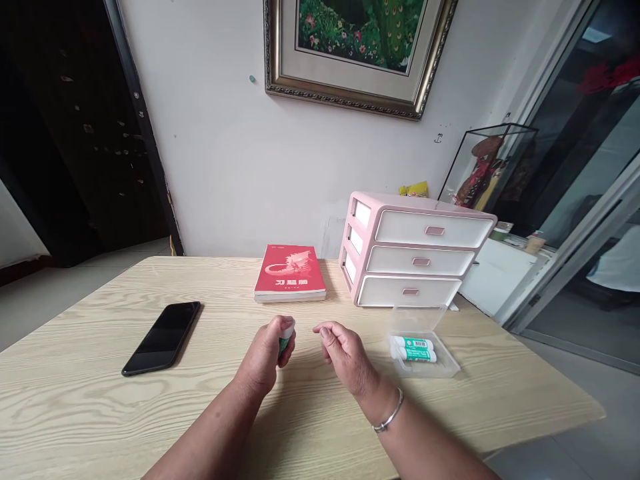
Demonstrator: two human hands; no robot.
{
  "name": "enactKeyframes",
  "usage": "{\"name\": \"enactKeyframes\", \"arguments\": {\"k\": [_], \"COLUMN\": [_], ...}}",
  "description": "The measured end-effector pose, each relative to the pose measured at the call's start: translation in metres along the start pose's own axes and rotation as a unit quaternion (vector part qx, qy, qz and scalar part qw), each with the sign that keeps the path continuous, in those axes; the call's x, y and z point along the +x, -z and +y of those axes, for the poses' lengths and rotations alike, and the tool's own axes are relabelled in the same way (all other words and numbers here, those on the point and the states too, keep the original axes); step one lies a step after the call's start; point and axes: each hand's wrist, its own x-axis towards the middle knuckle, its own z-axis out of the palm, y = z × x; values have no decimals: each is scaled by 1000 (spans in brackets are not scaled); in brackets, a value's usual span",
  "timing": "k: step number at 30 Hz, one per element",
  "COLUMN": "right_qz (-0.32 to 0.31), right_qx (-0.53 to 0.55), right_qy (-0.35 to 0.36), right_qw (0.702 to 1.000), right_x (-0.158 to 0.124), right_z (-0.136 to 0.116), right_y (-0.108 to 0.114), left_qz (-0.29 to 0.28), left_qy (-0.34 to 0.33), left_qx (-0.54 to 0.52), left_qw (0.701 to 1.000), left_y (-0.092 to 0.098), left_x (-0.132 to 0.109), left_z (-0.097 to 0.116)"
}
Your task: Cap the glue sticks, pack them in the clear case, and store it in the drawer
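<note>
My left hand [265, 353] is closed around a glue stick [285, 339], a white tube with a green label; its pale top end shows above my fist, and my fingers cover most of the rest. To the right of it, apart from the stick, my right hand [347, 353] has its thumb against the bent fingers, and whether anything sits between them is hidden. An open clear plastic box [450, 365] stands right of my right hand with its lid raised. Inside lie white glue sticks [414, 349] with green labels, side by side.
Behind my hands lies a red book [290, 270] on top of a stack. A pink and white drawer unit [420, 257] stands at the back right, all drawers closed. At left, a black phone [163, 339] rests on the wooden table [75, 400].
</note>
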Motion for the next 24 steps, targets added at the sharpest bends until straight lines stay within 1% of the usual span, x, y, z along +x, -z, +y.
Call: {"name": "enactKeyframes", "arguments": {"k": [4,6,8,10,12,14,18,21,24], "right_qz": [-24,-26,-18,1,17,25,41,50,50], "right_qx": [-15,-21,-28,-50,-81,-101,-104,-76,-68], "right_qy": [27,36,47,71,97,113,114,120,98], "right_qw": [999,999,998,996,992,988,987,989,992], "right_x": [-4,-6,-8,-9,-9,-9,-7,-11,-20], "right_z": [-1,-1,-3,-6,-9,-11,-13,-16,-24], "right_y": [-6,-7,-8,-9,-10,-13,-21,-26,-22], "left_qz": [-5,5,13,4,-24,-55,-107,-154,-202], "left_qy": [4,1,-5,-2,1,-1,3,1,-3], "left_qx": [-85,-109,-104,-75,-46,-42,-87,-110,-107], "left_qw": [996,994,994,997,999,998,990,982,974], "left_y": [-3,-4,-5,-7,-10,-13,-15,-13,-8], "left_x": [-1,-2,-2,-4,-6,-8,-11,-11,-9], "left_z": [0,0,0,0,0,0,-4,-8,-9]}}
